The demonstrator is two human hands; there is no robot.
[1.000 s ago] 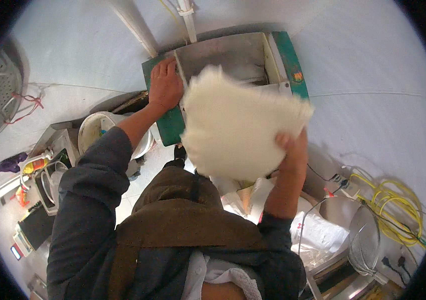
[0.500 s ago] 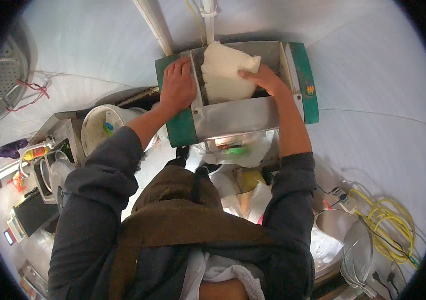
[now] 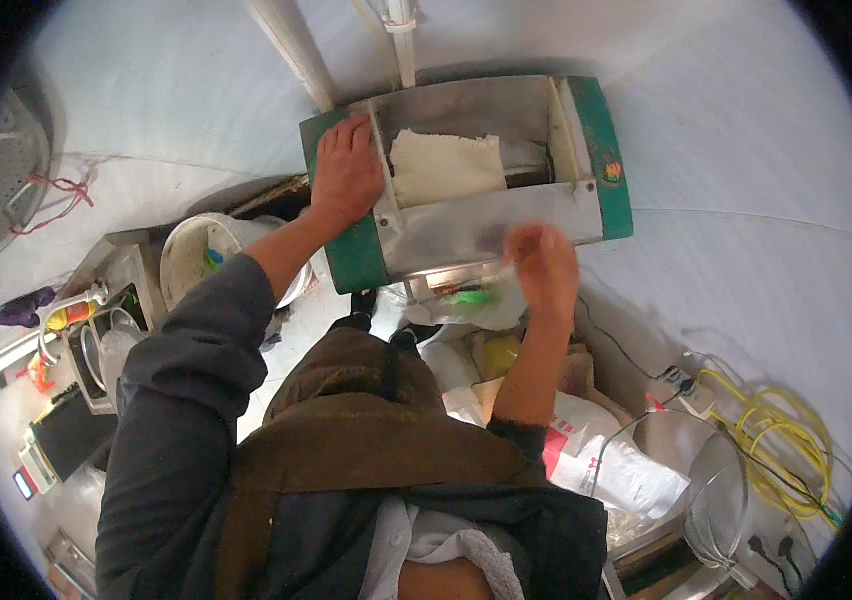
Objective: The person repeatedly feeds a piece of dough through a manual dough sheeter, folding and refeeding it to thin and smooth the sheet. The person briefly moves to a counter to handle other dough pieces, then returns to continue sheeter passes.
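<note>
Grip of the right hand point(image 3: 543, 265) is blurred, nothing visible in it, fingers apart or together I cannot tell; the left hand point(image 3: 348, 172) rests unclamped on the left end of the green-ended metal machine point(image 3: 471, 105). Its trough point(image 3: 521, 125) has the cream sheet point(image 3: 446, 168) set in, unheld, upper part exposed; the front plate point(image 3: 456, 230) hides the remainder. Apart stand a white bucket point(image 3: 184, 250) leftward, mesh strainer point(image 3: 716, 500) and power strip point(image 3: 698, 400) rightward.
</note>
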